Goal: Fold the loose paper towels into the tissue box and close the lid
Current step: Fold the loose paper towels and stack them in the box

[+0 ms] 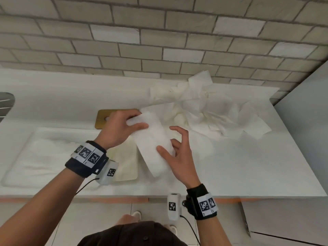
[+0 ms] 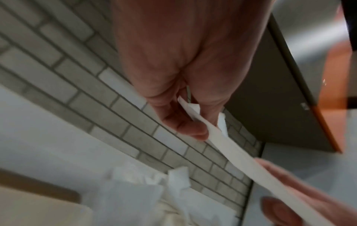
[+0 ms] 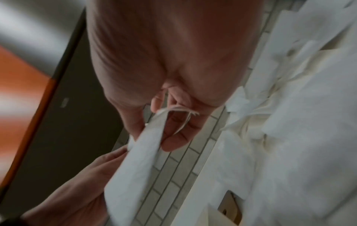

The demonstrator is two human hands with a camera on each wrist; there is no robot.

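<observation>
Partly, the left hand (image 1: pixel 120 128) hides the wooden lid (image 1: pixel 103 118).

Hands: two, a left hand (image 1: pixel 118 129) and a right hand (image 1: pixel 174 153).
Folded paper towel (image 1: pixel 153 144): one long strip, held between both hands.
Loose paper towels (image 1: pixel 209 110): one crumpled heap at 2 o'clock on the worktop (image 1: pixel 248 166); the sheets in it overlap too much to count.
Tissue box (image 1: pixel 126 162): one, open, at 8 o'clock from the folded strip.
Wooden lid (image 1: pixel 103 119): one, with one hole.
Wrist bands: two, one on each wrist.
</observation>
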